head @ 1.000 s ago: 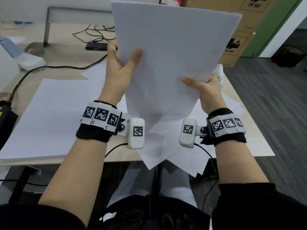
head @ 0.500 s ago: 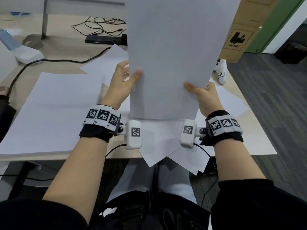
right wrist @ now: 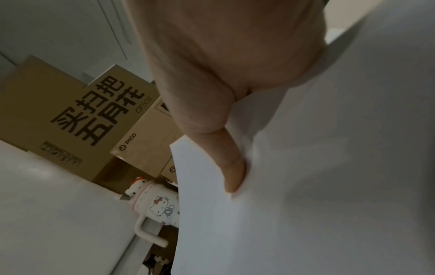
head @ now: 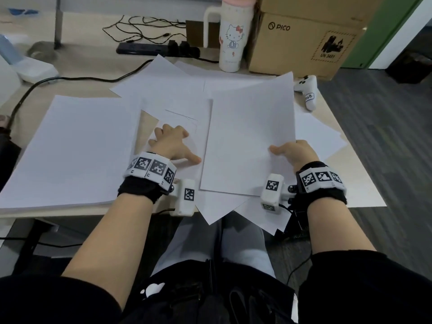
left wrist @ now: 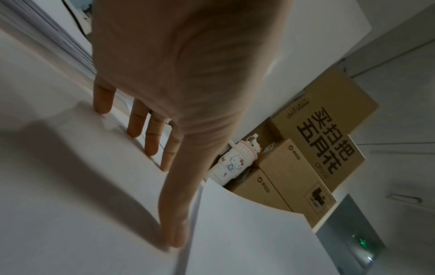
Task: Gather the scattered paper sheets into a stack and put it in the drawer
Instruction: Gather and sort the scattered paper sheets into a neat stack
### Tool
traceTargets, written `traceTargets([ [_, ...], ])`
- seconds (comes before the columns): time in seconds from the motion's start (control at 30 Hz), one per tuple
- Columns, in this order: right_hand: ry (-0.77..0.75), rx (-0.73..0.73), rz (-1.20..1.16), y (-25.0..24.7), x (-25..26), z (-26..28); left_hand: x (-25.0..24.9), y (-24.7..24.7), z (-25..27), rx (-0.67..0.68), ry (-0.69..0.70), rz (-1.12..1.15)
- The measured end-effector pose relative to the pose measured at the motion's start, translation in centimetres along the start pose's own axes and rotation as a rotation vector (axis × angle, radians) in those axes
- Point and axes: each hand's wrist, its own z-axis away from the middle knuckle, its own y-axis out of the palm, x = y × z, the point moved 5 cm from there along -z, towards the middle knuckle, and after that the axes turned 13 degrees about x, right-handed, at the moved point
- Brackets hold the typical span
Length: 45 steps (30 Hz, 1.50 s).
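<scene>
I count two hands, one tumbler (head: pixel 232 36), two cardboard boxes (head: pixel 301 43) in my head view, one power strip (head: pixel 149 49), one white controller (head: pixel 307 91); the overlapping sheets (head: pixel 250 136) defy counting.

Head view: worn high, looks forward and down over both forearms onto the desk (head: pixel 70 73), its far edge and the floor at right; wide, moderately near.

Left wrist view: sits behind the left hand (left wrist: pixel 179 74), looks along the fingers, very close above the paper sheets (left wrist: pixel 58 186), tilted.

Right wrist view: sits behind the right hand (right wrist: pixel 226 61), looks along the thumb, very close to the held sheets (right wrist: pixel 329 176), tilted the opposite way.

Shared by all three: the cartoon-cat tumbler (head: pixel 231 36) (left wrist: pixel 231 163) (right wrist: pixel 160 206) and the cardboard boxes (head: pixel 301 43) (left wrist: pixel 324 141) (right wrist: pixel 58 115) at the desk's far side.
</scene>
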Motion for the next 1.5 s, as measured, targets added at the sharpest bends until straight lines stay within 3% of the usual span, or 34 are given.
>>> traceTargets([
  [0.5,0.067,-0.031,-0.021,-0.5,-1.2,0.3,-1.4,0.4,0.1,0.002,0.001,0.12],
  [0.97,0.085,-0.024,-0.063,-0.4,-1.4,0.4,-2.3,0.2,0.0,0.034,0.018,0.032],
  [1.17,0.079,-0.012,-0.058,-0.6,-1.3,0.7,-2.9,0.1,-0.8,0.067,0.112,0.283],
  [1.4,0.066,-0.01,-0.098,-0.7,-1.3,0.8,-3.0,0.0,-1.5,0.163,0.093,0.406],
  [1.5,0.065,0.002,-0.113,-0.6,-1.0,0.9,-3.0,0.0,-2.0,0.135,0.105,0.474],
])
